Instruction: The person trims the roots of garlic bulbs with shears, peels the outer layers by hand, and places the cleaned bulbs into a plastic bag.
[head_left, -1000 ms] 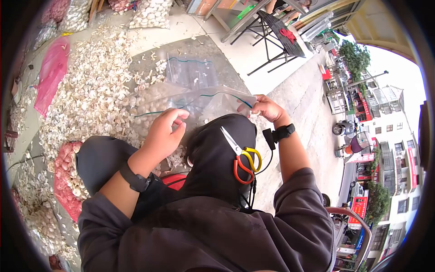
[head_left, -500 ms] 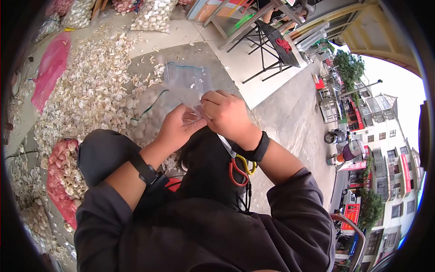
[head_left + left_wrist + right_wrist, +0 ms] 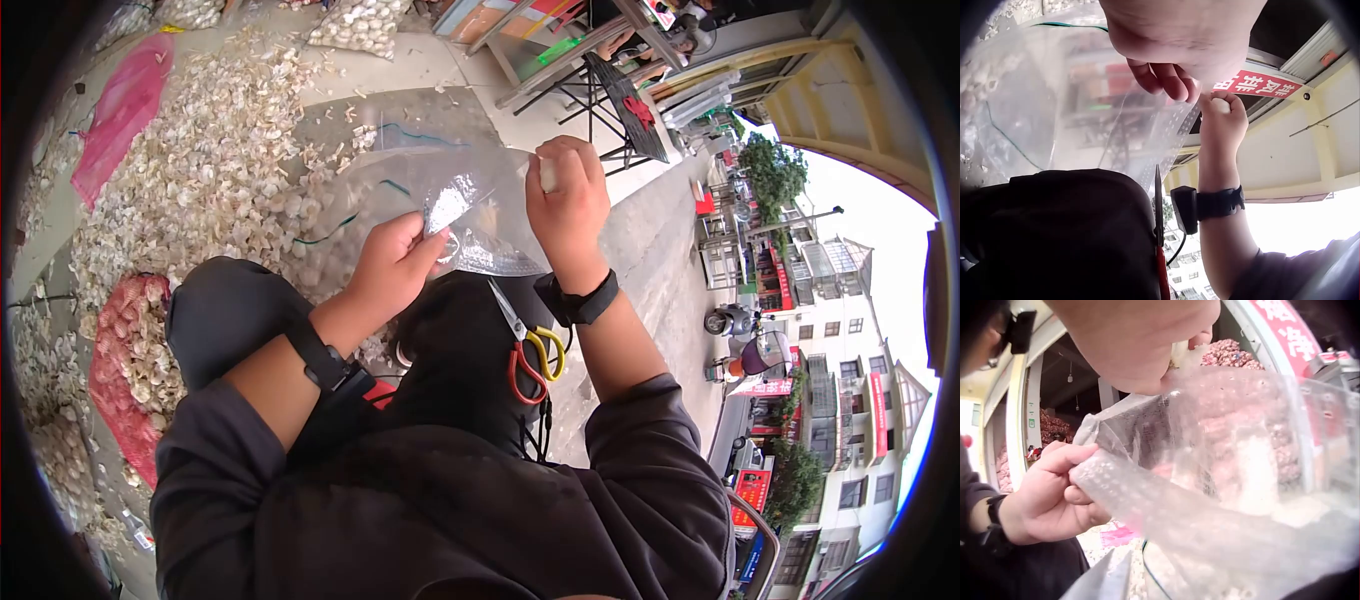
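A large clear plastic bag with blue-green lines is spread between my hands above my knee. At its near left edge, my left hand pinches the film between thumb and fingers. My right hand is raised at the bag's right edge, fingers curled at the film. Inside that curl sits a small rounded whitish piece; I cannot tell whether it is a garlic clove. The bag's mouth gapes between the hands in the right wrist view. Scissors with red and yellow handles lie on my right thigh, blades towards the bag.
Garlic skins and bulbs cover the ground at the left. A pink net bag lies there, and a red net sack of garlic stands by my left knee. Another full sack and a dark folding table are farther back.
My hands came together at the bag, then parted again. The right hand has risen away to the right, and the film is now stretched between the hands with its mouth spread.
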Demonstrator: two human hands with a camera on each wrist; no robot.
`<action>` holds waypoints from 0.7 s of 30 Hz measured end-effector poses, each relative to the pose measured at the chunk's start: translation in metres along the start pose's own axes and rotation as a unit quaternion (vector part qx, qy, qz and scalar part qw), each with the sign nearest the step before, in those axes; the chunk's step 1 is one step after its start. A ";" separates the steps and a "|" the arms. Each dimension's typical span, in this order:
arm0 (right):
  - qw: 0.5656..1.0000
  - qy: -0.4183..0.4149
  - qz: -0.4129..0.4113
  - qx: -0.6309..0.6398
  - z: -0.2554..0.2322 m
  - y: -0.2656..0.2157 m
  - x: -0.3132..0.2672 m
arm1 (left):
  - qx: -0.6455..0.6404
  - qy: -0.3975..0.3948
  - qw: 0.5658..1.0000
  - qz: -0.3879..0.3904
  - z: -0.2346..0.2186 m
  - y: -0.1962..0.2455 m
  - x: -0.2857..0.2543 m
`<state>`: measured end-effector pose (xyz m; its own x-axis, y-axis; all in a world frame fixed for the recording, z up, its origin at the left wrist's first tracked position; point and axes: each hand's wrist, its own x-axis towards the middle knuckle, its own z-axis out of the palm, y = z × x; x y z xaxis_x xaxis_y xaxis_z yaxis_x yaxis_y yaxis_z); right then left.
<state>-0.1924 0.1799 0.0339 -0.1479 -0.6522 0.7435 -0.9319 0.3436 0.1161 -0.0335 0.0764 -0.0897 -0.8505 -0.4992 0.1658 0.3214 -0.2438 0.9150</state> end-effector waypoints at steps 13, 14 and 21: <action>0.524 -0.305 0.571 0.553 -0.001 -0.028 -0.032 | 0.067 -0.139 0.987 0.046 -0.002 0.024 -0.015; 0.516 -0.330 0.545 0.572 0.001 -0.028 -0.036 | 0.110 -0.147 0.979 0.093 -0.004 0.027 -0.016; 0.606 -0.372 0.464 0.528 -0.010 -0.028 -0.046 | 0.066 -0.123 0.987 0.078 -0.003 0.020 -0.019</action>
<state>-0.1565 0.2072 0.0031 -0.5131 -0.7681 -0.3831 0.0333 0.4282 -0.9031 -0.0099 0.0787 -0.0757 -0.8758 -0.3006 0.3777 0.4131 -0.0620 0.9086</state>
